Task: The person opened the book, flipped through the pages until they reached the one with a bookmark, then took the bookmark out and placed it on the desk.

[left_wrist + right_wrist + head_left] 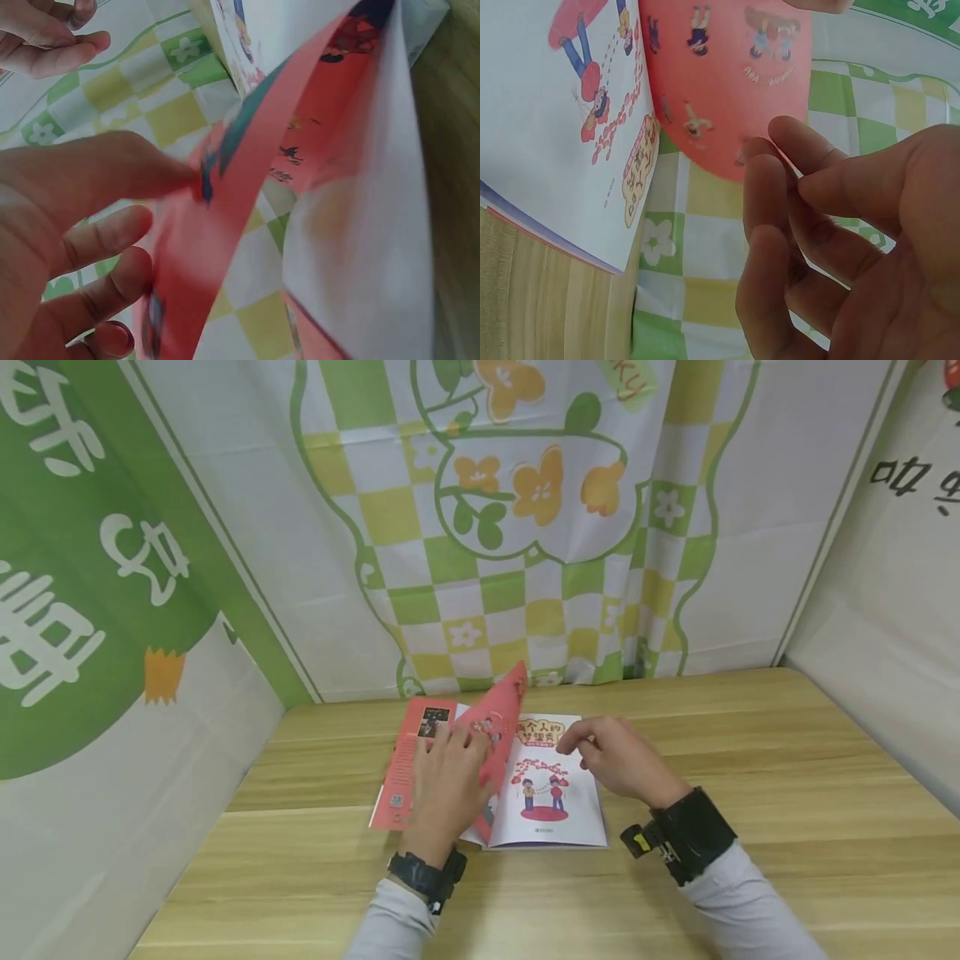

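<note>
An open picture book lies on the table, its right page white with two cartoon figures under a blossom arch. One red illustrated page stands raised and tilted between the two sides. My left hand is over the book's left side, against the raised page; in the left wrist view its thumb touches the red surface while the other fingers are loosely bent beside it. My right hand hovers by the upper right of the white page, fingers loosely bent, thumb near the fingertips, nothing held.
The red back flap of the book lies flat at left, with a photo and a small code. A wooden tabletop surrounds the book. Behind it hangs a green-and-yellow checked curtain, with printed cloth walls at both sides.
</note>
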Demonstrator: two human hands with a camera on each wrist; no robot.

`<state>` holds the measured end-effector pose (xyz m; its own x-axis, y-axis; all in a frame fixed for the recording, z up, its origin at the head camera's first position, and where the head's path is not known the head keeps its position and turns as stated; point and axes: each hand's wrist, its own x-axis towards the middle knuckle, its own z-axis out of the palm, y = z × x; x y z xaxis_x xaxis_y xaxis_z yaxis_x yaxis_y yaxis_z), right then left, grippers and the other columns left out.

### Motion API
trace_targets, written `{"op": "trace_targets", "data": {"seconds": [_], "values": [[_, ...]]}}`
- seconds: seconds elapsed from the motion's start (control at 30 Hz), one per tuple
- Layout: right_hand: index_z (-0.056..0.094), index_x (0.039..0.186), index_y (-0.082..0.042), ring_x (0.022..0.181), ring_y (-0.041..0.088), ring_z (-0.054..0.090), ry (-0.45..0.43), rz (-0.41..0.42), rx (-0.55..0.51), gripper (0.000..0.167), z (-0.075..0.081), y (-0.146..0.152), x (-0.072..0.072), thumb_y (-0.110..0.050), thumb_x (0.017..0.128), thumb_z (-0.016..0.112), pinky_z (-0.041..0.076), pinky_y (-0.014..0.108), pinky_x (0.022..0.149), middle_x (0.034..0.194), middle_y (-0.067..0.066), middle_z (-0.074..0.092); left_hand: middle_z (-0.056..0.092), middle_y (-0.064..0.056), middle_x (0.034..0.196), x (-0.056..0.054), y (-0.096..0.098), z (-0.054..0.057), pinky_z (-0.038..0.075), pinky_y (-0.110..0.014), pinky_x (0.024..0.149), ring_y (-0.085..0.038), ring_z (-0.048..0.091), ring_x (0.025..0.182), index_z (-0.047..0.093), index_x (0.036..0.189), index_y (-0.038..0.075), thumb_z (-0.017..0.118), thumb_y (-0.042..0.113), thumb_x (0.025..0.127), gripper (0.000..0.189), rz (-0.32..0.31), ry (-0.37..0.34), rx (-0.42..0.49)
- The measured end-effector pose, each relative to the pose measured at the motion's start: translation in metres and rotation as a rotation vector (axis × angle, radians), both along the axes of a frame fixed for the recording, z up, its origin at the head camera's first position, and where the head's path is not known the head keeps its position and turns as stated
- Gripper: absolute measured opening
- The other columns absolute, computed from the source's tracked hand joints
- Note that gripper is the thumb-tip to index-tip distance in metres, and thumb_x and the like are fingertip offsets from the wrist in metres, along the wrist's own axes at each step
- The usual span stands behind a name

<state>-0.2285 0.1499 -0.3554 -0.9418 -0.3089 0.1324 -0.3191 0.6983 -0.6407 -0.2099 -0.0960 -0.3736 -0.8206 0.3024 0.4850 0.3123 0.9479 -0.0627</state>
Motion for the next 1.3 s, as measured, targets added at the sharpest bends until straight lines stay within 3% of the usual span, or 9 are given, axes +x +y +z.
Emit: {"op": "trace_targets", "data": {"seconds": [0.13,0.37,0.53,0.8,1.07,1.3], "values": [[0.081,0.105,-0.011,0.081,0.018,0.069,0.006,-0.009,0.013,0.031,-0.002,0.001,-0.002,-0.003,0.105,0.051,0.055,0.031,0.071,0.11,0.009,0.077,0.073,-0.005,0.103,-0.001,-0.001,-0.002,0.043,-0.039,0.075,-0.025,0.056,0.092,0.076,0.108,0.016,0.092,0.021,0.077,0.036,-0.01,-0.015,0.003],[0.08,0.108,-0.009,0.088,0.019,0.07,0.017,-0.014,0.034,0.028,-0.006,0.004,-0.006,-0.004,0.104,0.053,0.057,0.036,0.077,0.11,0.01,0.077,0.067,-0.006,0.093,-0.003,-0.002,-0.007,0.041,-0.037,0.071,-0.025,0.057,0.092,0.076,0.103,0.016,0.085,0.009,0.078,0.027,-0.005,-0.124,0.043],[0.081,0.111,-0.011,0.098,0.023,0.07,0.039,-0.026,0.085,0.021,-0.011,0.007,-0.009,-0.01,0.102,0.062,0.057,0.038,0.079,0.113,0.008,0.079,0.067,-0.007,0.095,-0.005,-0.006,-0.011,0.047,-0.041,0.074,-0.026,0.06,0.095,0.076,0.108,0.015,0.084,0.011,0.08,0.03,-0.002,-0.179,0.061],[0.078,0.116,-0.008,0.096,0.021,0.069,0.001,-0.038,0.124,0.021,-0.018,0.011,-0.013,-0.012,0.097,0.07,0.055,0.033,0.073,0.109,0.007,0.077,0.072,-0.01,0.109,-0.008,-0.012,-0.015,0.055,-0.052,0.091,-0.031,0.068,0.103,0.074,0.119,0.013,0.081,0.018,0.085,0.034,0.026,-0.259,0.068],[0.076,0.121,-0.008,0.102,0.026,0.069,-0.038,-0.071,0.191,0.029,-0.024,0.014,-0.015,-0.017,0.094,0.078,0.056,0.042,0.08,0.116,0.01,0.076,0.071,-0.013,0.108,-0.011,-0.016,-0.018,0.054,-0.052,0.084,-0.034,0.069,0.098,0.071,0.12,0.011,0.078,0.022,0.088,0.035,0.051,-0.288,0.088],[0.072,0.13,-0.006,0.108,0.028,0.067,-0.083,-0.079,0.212,0.04,-0.031,0.016,-0.016,-0.023,0.094,0.079,0.057,0.047,0.084,0.127,0.014,0.073,0.07,-0.013,0.109,-0.013,-0.018,-0.02,0.056,-0.054,0.086,-0.032,0.068,0.097,0.069,0.122,0.01,0.078,0.026,0.089,0.037,0.08,-0.34,0.084]]}}
